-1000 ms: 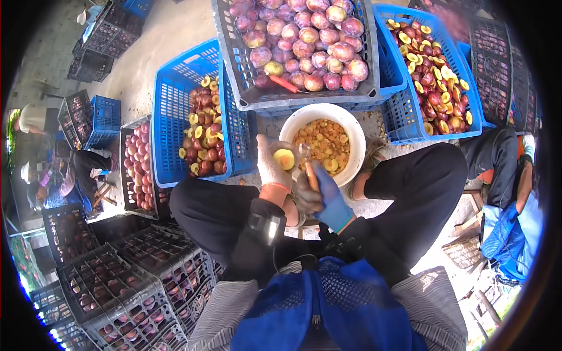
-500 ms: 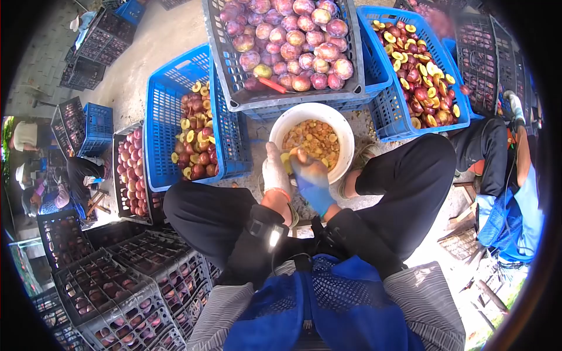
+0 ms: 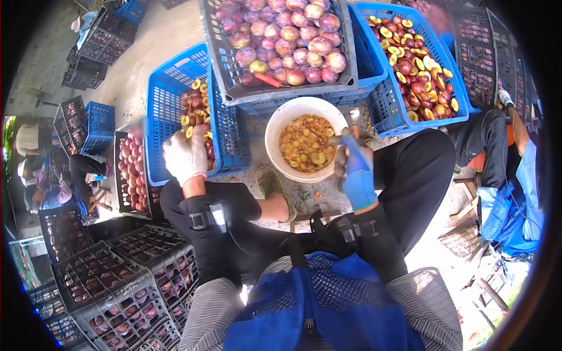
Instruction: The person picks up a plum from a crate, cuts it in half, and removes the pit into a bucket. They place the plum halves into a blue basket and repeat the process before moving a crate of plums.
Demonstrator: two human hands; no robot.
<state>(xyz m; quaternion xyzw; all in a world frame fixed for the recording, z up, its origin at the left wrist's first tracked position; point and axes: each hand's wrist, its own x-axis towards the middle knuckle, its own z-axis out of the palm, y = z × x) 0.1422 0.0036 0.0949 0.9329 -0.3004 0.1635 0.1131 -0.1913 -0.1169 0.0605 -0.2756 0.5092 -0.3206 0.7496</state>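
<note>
My left hand (image 3: 184, 155), in a white glove, is over the near side of the left blue crate (image 3: 157, 105), close to the halved plums (image 3: 195, 106) inside; its fingers look apart. Right of the white bucket (image 3: 273, 137), my right hand (image 3: 356, 174) in a blue glove with dark, dirty fingertips is closed; blur hides what it holds. Yellowish-brown fruit pieces (image 3: 305, 140) lie in the bucket. Behind it, a black crate (image 3: 281, 93) of whole plums (image 3: 287, 47) carries a red-handled tool (image 3: 267, 80) near its front edge.
Another blue crate (image 3: 383, 120) with halved plums stands at the right. Stacked dark crates (image 3: 117, 275) are at the lower left, and a crate of plums (image 3: 133, 175) stands beside the left blue crate. People sit at both sides, including a person's dark-trousered leg (image 3: 489, 140) at the right.
My hands have moved apart from above the bucket's near side. The left went left to the blue crate; the right shifted right beside the bucket rim.
</note>
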